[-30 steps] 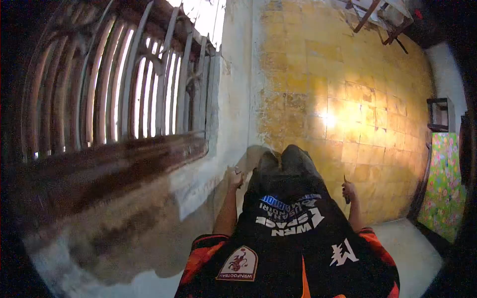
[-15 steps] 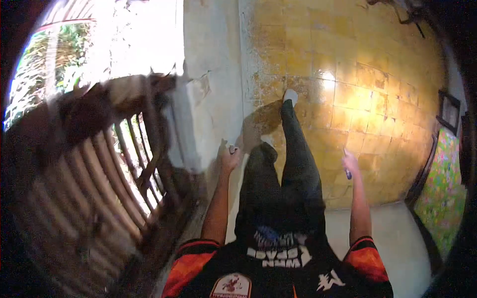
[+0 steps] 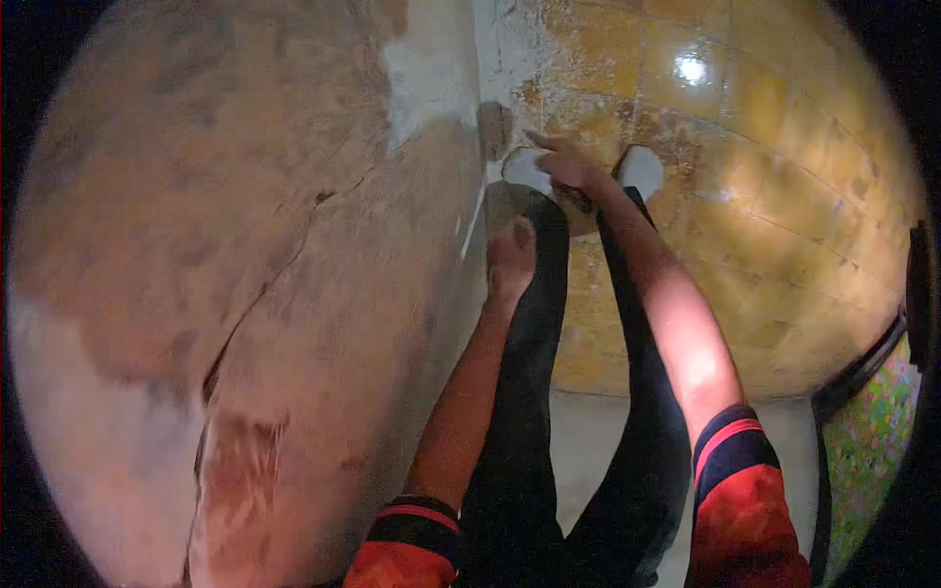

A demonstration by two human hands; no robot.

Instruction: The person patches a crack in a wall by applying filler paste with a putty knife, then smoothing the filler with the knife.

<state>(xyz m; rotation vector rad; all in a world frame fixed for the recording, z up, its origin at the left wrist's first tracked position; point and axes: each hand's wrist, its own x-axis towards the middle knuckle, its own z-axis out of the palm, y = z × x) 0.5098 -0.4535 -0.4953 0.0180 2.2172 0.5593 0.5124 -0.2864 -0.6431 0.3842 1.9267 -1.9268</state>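
My right hand (image 3: 580, 171) reaches down over my white-covered left foot (image 3: 524, 169), near the base of the wall. Its index finger or a thin tip points to the upper left. A dark shape shows under the palm, and it looks like the handle of a slim tool; its kind cannot be made out. Lower and closer to the wall, my left hand (image 3: 512, 257) is closed, with the thumb up beside the curled fingers. Whatever it holds, if anything, is hidden. Close to the fingertips, a brownish block-like patch (image 3: 493, 132) sits at the wall's foot.
A plastered wall (image 3: 294, 314) with a long crack fills the left side. Worn yellow tiles (image 3: 774, 255) cover the floor to the right, ending at a pale strip (image 3: 591, 431). My other foot (image 3: 642, 169) stands on the tiles. Flowered cloth (image 3: 867, 451) hangs at the lower right.
My view has swung from the slatted window to the cracked wall. Both hands have moved forward and down, and the right one has crossed leftward to the wall's base. I am bent lower.
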